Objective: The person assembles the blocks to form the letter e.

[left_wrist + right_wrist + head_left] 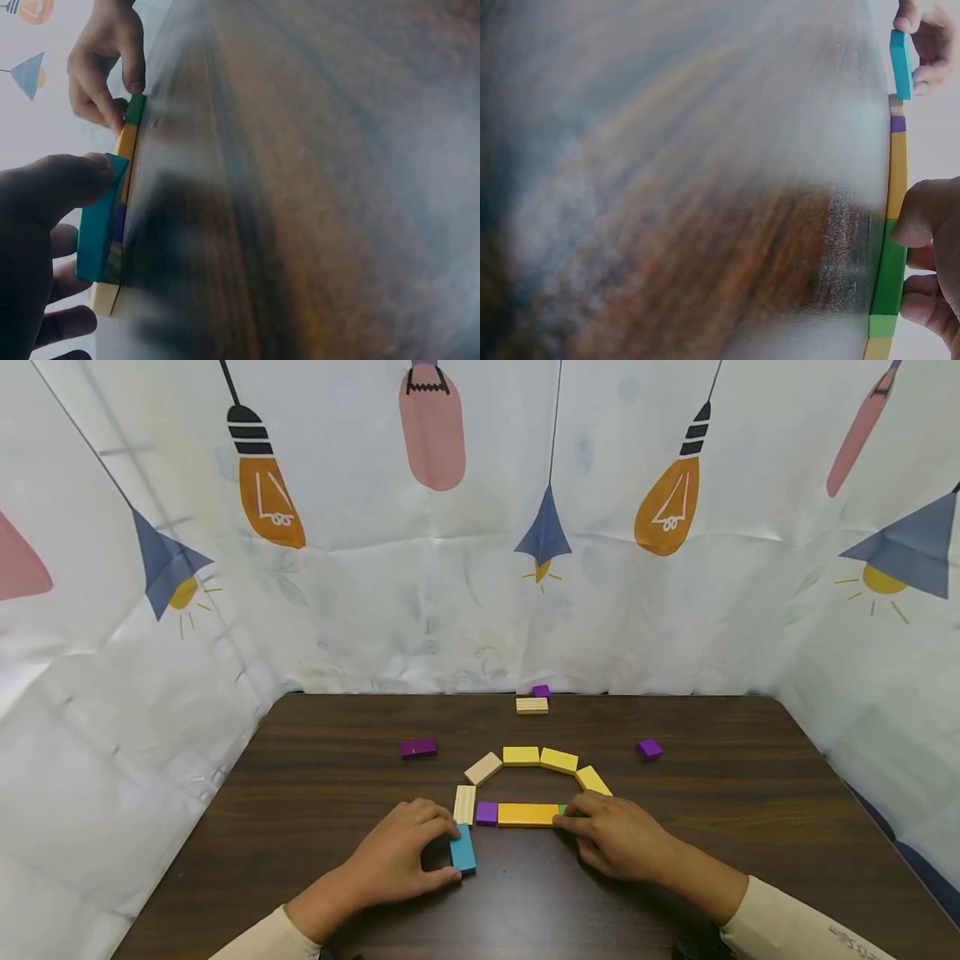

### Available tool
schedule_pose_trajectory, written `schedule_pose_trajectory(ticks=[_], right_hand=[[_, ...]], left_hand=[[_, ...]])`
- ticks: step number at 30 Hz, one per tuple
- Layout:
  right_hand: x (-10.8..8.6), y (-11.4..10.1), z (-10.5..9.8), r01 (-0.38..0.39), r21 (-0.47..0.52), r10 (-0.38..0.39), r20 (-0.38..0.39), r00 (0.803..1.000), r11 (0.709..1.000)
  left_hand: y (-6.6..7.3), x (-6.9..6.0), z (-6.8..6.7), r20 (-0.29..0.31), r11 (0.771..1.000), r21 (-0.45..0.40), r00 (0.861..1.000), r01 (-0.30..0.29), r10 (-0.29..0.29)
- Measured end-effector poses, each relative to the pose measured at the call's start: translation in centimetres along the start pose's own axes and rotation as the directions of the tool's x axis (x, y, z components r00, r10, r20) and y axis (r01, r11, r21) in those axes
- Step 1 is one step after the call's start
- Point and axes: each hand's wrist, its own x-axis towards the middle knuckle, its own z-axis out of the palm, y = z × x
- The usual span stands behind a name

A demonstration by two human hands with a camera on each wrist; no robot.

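My left hand (pixel 405 852) pinches a blue block (pixel 462 850) by its ends, close below a pale wooden block (pixel 465 805). In the left wrist view the blue block (pixel 99 221) lies between thumb and fingers. My right hand (pixel 626 839) has its fingertips on a green block (pixel 889 274), mostly hidden in the head view, at the right end of an orange block (pixel 528 815). A purple block (pixel 487 813) adjoins the orange one on the left. Above this row curve a tan block (pixel 483 769) and yellow blocks (pixel 521 757), forming an arch.
On the dark table (pixel 315 793), a dark purple block (pixel 418 748) lies left of the arch and a purple block (pixel 649 749) to its right. A striped pale block (pixel 532 706) and a small purple block (pixel 542 691) sit by the far edge. A patterned cloth (pixel 480 610) hangs behind.
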Motion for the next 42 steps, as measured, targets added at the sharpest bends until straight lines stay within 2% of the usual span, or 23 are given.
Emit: schedule_pose_trajectory(ticks=[8, 20, 42], right_hand=[[0.1, 0.1, -0.1, -0.005, -0.007, 0.005, 0.0, 1.0, 1.0], [0.1, 0.1, -0.3, -0.01, 0.005, 0.01, 0.01, 1.0, 1.0], [-0.1, 0.1, 0.2, -0.018, 0.012, 0.018, 0.019, 1.0, 1.0]], left_hand=[[0.5, -0.1, 0.4, 0.031, 0.999, 0.03, 0.999, 0.028, -0.029], [0.8, 0.0, 1.0, 0.04, 0.994, 0.061, 0.995, 0.087, -0.09], [1.0, 0.0, 1.3, 0.042, 0.994, 0.052, 0.994, 0.097, -0.1]])
